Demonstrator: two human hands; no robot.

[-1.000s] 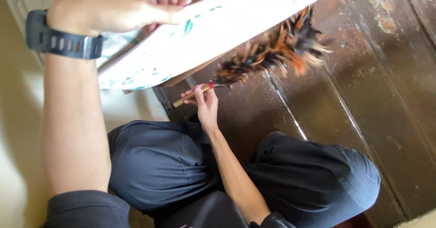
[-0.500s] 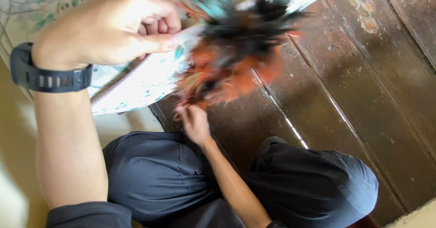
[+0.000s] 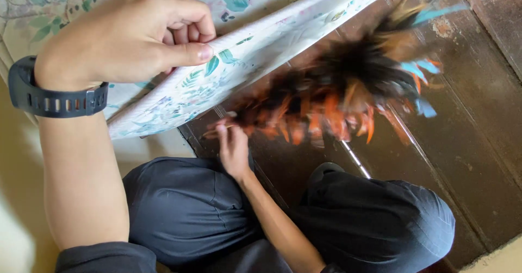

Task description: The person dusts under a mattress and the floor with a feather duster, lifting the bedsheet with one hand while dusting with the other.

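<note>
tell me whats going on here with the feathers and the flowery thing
A person sits with dark-trousered knees bent over a dark wooden floor. Their left hand, with a black watch on the wrist, grips the edge of a floral padded cushion and holds it tilted up off the floor. Their right hand holds the handle of a feather duster whose orange, black and blue feathers are blurred beneath the raised cushion.
</note>
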